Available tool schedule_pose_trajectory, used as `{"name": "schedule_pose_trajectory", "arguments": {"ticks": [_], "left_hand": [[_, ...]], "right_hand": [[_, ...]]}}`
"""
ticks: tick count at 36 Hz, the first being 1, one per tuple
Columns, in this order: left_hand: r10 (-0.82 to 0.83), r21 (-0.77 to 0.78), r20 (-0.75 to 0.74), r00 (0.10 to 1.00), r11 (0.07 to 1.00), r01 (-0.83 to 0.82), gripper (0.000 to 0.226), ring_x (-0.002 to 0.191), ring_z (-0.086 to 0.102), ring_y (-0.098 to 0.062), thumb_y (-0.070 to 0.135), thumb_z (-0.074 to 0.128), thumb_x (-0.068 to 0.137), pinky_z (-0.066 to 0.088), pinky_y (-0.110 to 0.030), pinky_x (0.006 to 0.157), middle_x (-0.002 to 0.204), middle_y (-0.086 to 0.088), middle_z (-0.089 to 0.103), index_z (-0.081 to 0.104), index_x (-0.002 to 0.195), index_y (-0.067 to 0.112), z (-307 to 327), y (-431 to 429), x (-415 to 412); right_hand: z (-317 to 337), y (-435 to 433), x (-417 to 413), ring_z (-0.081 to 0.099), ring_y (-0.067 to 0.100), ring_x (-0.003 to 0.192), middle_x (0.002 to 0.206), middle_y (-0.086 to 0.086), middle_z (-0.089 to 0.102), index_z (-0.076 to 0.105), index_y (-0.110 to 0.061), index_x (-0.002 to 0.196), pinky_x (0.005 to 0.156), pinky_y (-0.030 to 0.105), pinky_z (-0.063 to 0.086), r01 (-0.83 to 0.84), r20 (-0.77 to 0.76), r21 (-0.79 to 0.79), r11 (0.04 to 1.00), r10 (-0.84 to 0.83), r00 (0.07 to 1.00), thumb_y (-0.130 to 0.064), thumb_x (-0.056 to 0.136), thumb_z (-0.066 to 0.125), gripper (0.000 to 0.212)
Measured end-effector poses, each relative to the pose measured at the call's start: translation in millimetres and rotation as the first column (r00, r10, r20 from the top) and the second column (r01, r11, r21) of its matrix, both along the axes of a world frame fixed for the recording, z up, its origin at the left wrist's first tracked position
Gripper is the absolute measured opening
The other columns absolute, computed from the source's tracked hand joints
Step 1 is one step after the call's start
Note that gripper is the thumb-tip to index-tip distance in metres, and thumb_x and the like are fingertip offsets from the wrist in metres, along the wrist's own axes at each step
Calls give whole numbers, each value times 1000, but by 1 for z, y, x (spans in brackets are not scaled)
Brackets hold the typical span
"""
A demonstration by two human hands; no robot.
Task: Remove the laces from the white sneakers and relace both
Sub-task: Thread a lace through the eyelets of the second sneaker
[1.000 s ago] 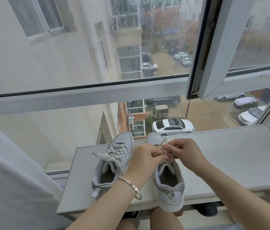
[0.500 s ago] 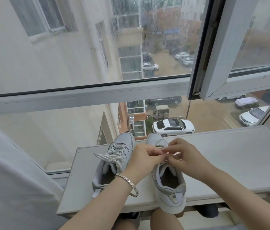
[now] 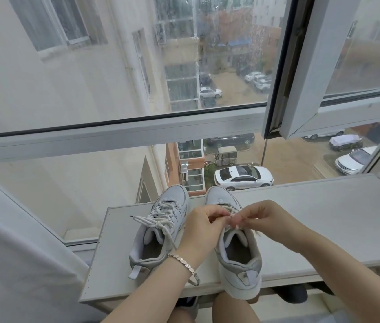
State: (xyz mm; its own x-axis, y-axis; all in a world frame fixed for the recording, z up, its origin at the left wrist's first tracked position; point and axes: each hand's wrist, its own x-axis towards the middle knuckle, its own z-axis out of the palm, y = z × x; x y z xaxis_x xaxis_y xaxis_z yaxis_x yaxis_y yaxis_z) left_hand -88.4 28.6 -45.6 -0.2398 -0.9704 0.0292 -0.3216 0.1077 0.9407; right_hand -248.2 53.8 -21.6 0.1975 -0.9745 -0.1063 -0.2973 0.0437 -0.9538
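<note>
Left sneaker (image 3: 158, 236) and right sneaker (image 3: 240, 259), both white with grey heel trim, stand side by side on a white ledge board (image 3: 324, 217) under the window, toes toward the glass. Both sit toward the board's left end. The left sneaker's heel lies just inside the near edge, and the right sneaker's heel overhangs that edge. The left lace (image 3: 161, 216) is threaded through the eyelets up to the tongue, with one loose end trailing toward the board's left edge and another hanging over the collar. The left hand (image 3: 204, 226) and right hand (image 3: 268, 220) meet over the upper eyelets of the right sneaker, each with thumb and fingers curled and pinched together on the right lace (image 3: 231, 209). Only a short stretch of that lace shows beyond the fingertips, and how far it is threaded cannot be told because the hands cover it. A metal link bracelet (image 3: 188, 268) circles the left wrist. White fabric (image 3: 9, 264) fills the lower left of the view, beside the board's left edge. An open window sash (image 3: 305, 89) hangs above the board's right half. Through the rain-spotted glass a white car (image 3: 242, 177) stands parked below.
</note>
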Motion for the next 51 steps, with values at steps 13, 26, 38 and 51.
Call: {"name": "schedule_pose_trajectory", "arguments": {"ticks": [13, 26, 38, 51], "left_hand": [[-10, 52, -2, 1000, 999, 10, 19, 72, 62, 1, 2, 67, 81, 49, -10, 70, 72, 13, 67, 73, 79, 20, 2, -1, -1], [31, -329, 497, 867, 932, 155, 19, 96, 52, -18, 11, 51, 93, 27, -13, 74, 99, -5, 65, 69, 97, 7, 2, 4, 12], [51, -303, 527, 848, 944, 131, 19, 92, 54, -14, 11, 51, 93, 26, -11, 70, 97, -4, 66, 69, 96, 8, -2, 6, 11], [35, -266, 552, 833, 954, 136, 19, 96, 56, -17, 14, 51, 94, 31, -14, 74, 99, -5, 66, 69, 98, 9, 0, 7, 9]], "right_hand": [[-21, 3, 4, 58, 13, 82, 88, 1, 65, 74, -10, 94, 76, 3, 35, -86, -470, -462, 883, -162, 868, -6, 84, 66, 14], [-48, 9, -7, 41, 17, 74, 64, -7, 50, 47, -20, 50, 76, 23, 33, 509, 294, 50, 859, -500, 814, -8, 87, 50, 38], [-40, -2, -4, 37, 11, 52, 45, -7, 42, 42, -19, 39, 59, 27, 30, 460, 172, 175, 871, -487, 856, -28, 91, 54, 54], [-40, 5, -5, 32, 15, 51, 50, 0, 38, 39, -12, 54, 54, 28, 28, 509, 318, 316, 801, -595, 738, -8, 89, 50, 37]]}}
